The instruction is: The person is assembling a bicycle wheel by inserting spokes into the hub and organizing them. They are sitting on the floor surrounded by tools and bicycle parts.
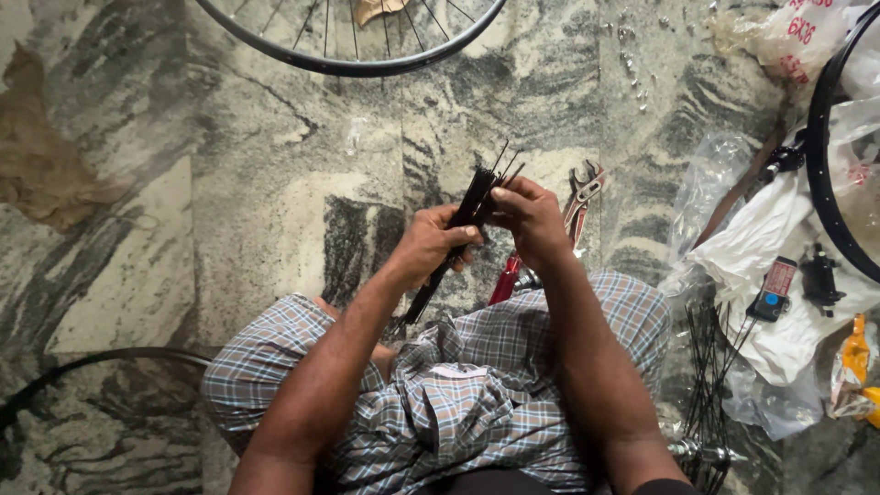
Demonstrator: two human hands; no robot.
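spokes in both hands over my lap

my left hand (431,243) is wrapped around a bundle of thin black metal spokes (463,225), fingers curled tight on its middle. my right hand (529,220) pinches the upper end of the same bundle, where a few spoke tips fan out toward one o'clock. the bundle slants from seven o'clock to one o'clock above my checked cloth (458,385). just behind my right hand, at two o'clock, red-handled pliers (568,220) lie on the grey marbled stone floor (275,183). a spoked wheel rim (348,55) sits at twelve o'clock.
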